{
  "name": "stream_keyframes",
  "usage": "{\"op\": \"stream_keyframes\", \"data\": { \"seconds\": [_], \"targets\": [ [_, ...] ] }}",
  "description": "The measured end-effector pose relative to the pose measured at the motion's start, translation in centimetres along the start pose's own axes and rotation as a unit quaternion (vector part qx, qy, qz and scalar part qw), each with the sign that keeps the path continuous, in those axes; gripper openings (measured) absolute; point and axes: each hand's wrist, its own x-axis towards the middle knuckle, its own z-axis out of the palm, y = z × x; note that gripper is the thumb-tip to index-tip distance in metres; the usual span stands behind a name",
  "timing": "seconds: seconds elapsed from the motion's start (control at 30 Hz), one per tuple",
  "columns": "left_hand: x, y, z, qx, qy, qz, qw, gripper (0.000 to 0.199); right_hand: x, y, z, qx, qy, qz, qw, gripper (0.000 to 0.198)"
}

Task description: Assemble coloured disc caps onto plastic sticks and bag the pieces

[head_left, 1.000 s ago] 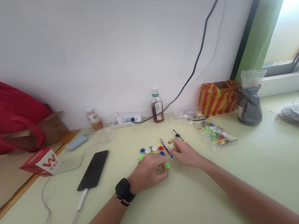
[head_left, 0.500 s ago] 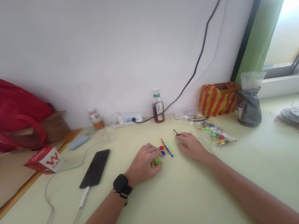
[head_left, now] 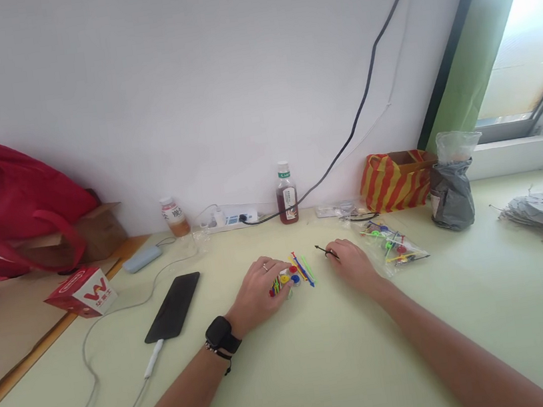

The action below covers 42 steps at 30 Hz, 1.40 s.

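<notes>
My left hand (head_left: 259, 291) is curled round a cluster of small coloured plastic pieces (head_left: 285, 280), thumb and fingers touching them at the sides. Red, yellow, blue and green show between the fingers; part of the cluster is hidden. Just right of it lie thin plastic sticks (head_left: 303, 269) in red, yellow, blue and green, some with arrow-shaped tips. My right hand (head_left: 352, 263) pinches a thin black arrow-tipped stick (head_left: 327, 251), whose tip points left and away from me. Beyond that hand is a clear bag of similar coloured pieces (head_left: 392, 242).
A phone (head_left: 173, 307) on a white cable lies at the left, near a red and white box (head_left: 82, 293). Along the wall stand a dark drink bottle (head_left: 286, 194), a power strip (head_left: 233, 216) and a striped bag (head_left: 390, 183). A grey bag (head_left: 452, 195) stands at the right.
My left fingers have shifted and spread, showing more coloured pieces between them. My right hand has moved slightly right, and more of the black stick shows, with its tip lower.
</notes>
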Motion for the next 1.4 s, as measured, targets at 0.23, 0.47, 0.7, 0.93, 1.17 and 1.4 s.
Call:
{"op": "stream_keyframes", "data": {
  "seconds": [0.23,0.47,0.7,0.93,1.17,1.4],
  "targets": [
    [0.0,1.3,0.5,-0.048,0.025,0.005,0.999,0.038,-0.8,-4.5,-1.0,0.357,-0.11,0.009,0.928,0.005],
    [-0.2,1.9,1.6,-0.101,0.014,0.021,0.995,0.017,-2.5,-7.8,-1.9,0.431,-0.215,-0.013,0.876,0.009],
    [-0.4,2.5,1.5,-0.067,-0.011,-0.028,0.997,0.003,-2.9,-7.8,-1.8,0.413,-0.258,-0.021,0.873,0.014],
    [-0.2,2.6,1.3,-0.099,-0.019,0.001,0.995,0.013,-2.7,-8.0,-2.3,0.459,-0.279,-0.006,0.843,0.006],
    [-0.4,2.7,1.3,-0.076,-0.034,-0.002,0.997,0.004,-2.7,-7.9,-2.2,0.372,-0.264,-0.05,0.889,0.014],
    [-0.6,3.1,1.2,-0.06,-0.109,0.0,0.992,0.006,-1.2,-3.7,-1.7,0.122,-0.101,-0.018,0.987,0.033]
  ]
}}
